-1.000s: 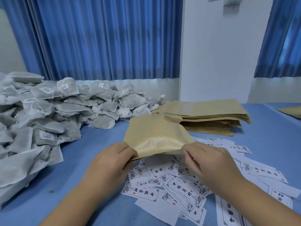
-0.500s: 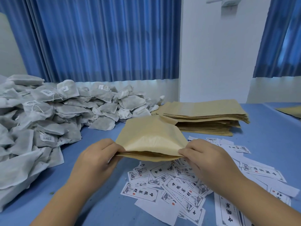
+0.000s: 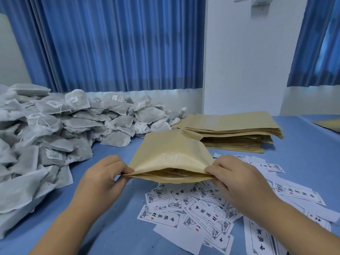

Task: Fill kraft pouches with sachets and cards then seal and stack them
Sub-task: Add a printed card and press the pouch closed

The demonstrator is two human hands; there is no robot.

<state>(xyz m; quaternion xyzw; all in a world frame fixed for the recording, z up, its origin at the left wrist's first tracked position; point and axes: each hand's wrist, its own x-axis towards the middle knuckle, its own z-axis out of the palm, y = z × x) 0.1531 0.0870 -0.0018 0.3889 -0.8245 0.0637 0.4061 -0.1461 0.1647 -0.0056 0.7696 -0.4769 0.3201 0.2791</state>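
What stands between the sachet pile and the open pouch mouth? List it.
Nothing visible. The left hand and right hand pinch the kraft pouch at its mouth corners, and the mouth gapes toward the person. Only bare blue table lies between the sachet pile and the kraft pouch. Both hands are occupied, though.

2 hands [image 3: 103, 178] [image 3: 237, 183], 1 pouch [image 3: 171, 153], 1 pouch stack [image 3: 230, 126], 1 sachet heap [image 3: 55, 129], approx 20+ cards [image 3: 202, 214]

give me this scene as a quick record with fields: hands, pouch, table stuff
kraft pouch: held above the table, mouth open toward the camera
left hand: pinches the mouth's left corner
right hand: pinches the mouth's right corner
sachets: grey pile, left side of table
pouch stack: flat, far right of centre
cards: scattered on table below the pouch
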